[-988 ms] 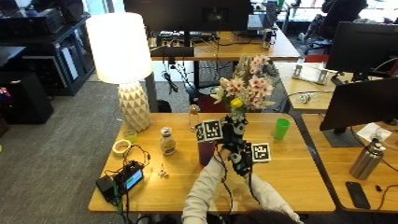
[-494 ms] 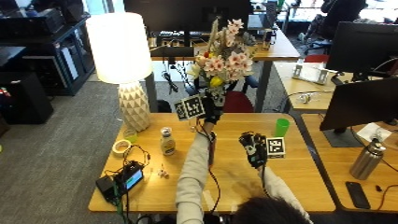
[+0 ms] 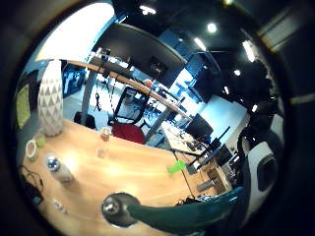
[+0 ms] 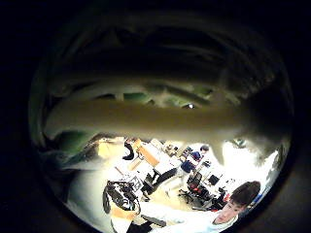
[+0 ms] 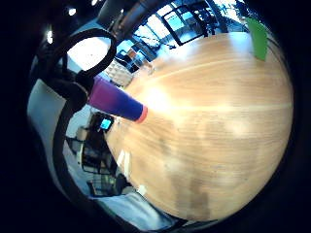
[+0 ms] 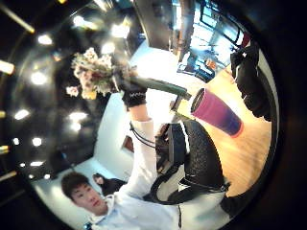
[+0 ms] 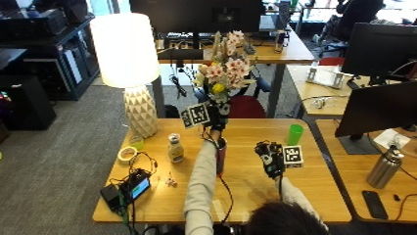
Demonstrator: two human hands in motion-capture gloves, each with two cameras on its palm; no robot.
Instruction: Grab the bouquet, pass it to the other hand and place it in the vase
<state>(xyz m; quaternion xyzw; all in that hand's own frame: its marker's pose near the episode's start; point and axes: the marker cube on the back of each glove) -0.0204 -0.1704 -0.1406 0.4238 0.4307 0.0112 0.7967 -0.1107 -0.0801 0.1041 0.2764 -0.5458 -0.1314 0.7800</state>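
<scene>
My left hand (image 7: 215,121) is raised above the table and grips the stems of the bouquet (image 7: 222,68), whose pink, cream and yellow flowers stand upright above it. The right thumb side palm view shows the same left hand (image 6: 132,96) around the green stems (image 6: 160,86), with the bouquet (image 6: 94,74) beyond it. The stems (image 4: 146,119) run close across the left palm. The dark purple vase (image 7: 222,155) stands on the table right below, half hidden by my left forearm, and shows as the vase (image 5: 117,102) and the vase (image 6: 216,113). My right hand (image 7: 269,158) hovers to its right, holding nothing.
A white lamp (image 7: 125,49) stands at the table's (image 7: 312,191) back left. A dressing bottle (image 7: 174,148), a tape roll (image 7: 126,154) and a cabled device (image 7: 133,188) lie on the left. A green cup (image 7: 295,133) stands back right. A monitor (image 7: 381,105) and a steel bottle (image 7: 383,166) are on the desk at the right.
The bouquet went from both hands, low beside the vase, up into the left hand alone. The right hand let go and moved right. Since half a second ago the bouquet has sunk slightly.
</scene>
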